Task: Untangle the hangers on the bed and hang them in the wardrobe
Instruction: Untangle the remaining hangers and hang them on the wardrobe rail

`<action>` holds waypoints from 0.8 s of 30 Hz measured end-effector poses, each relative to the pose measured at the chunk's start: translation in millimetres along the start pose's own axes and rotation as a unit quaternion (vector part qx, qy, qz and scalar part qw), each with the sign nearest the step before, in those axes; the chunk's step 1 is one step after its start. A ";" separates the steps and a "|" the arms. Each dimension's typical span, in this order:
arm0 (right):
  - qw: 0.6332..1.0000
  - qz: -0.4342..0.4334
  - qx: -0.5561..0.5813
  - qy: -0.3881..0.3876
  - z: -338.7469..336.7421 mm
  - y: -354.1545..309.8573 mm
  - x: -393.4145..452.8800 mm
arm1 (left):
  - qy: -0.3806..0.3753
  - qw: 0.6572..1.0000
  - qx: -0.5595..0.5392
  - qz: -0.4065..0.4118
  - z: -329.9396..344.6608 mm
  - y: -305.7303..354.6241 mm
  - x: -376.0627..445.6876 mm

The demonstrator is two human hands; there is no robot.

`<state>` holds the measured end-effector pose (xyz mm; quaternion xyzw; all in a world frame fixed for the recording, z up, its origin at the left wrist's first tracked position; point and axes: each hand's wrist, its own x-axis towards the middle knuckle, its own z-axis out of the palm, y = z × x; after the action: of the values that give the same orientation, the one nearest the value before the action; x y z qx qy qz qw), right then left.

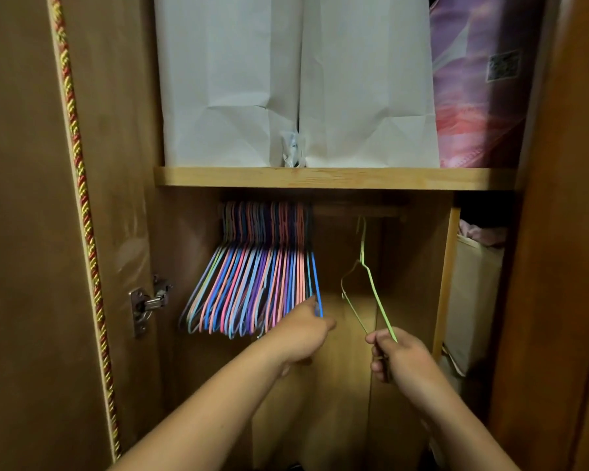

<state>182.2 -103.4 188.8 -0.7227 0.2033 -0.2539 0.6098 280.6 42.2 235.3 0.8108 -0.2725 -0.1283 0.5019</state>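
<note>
Wardrobe [419, 266]: open, wood inside, dim.
Shelf [334, 178]: pale plank; two white paper bags [296, 79] upright on it, purple wrapped bundle [480, 90] just beside them.
Rail [357, 211]: under the shelf, in shadow, barely made out.
Hangers [249, 290]: packed bunch, blue, pink, purple, hanging at left.
Green hanger [368, 277]: hooked on the rail apart from the bunch, tilted.
Left hand [303, 334]: touching the bunch's last blue hanger; grip seemingly loose, hard to tell.
Right hand [398, 355]: curled round the green hanger's lower corner.
Door [31, 232]: at left, hinge [147, 305], twisted cord trim [82, 198].

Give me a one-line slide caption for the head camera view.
Right hand hooks a green hanger on the wardrobe rail while the left hand touches the hung bunch.
</note>
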 end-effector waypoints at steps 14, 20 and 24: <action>0.945 -0.124 -0.300 0.051 73.2 -14.2 95.6 | 0.060 0.990 0.126 -0.022 -83.4 -23.8 -25.4; 0.934 -0.153 -0.321 0.026 109.4 -10.1 89.3 | 0.084 0.987 0.129 -0.045 -97.8 -31.9 -29.9; 0.935 -0.139 -0.324 0.028 115.5 -7.8 91.0 | 0.088 0.987 0.119 -0.062 -97.9 -34.5 -36.0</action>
<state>324.9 -67.2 192.6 -0.8946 0.1889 -0.2769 0.2956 309.1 147.5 247.8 0.8881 -0.1896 -0.0543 0.4151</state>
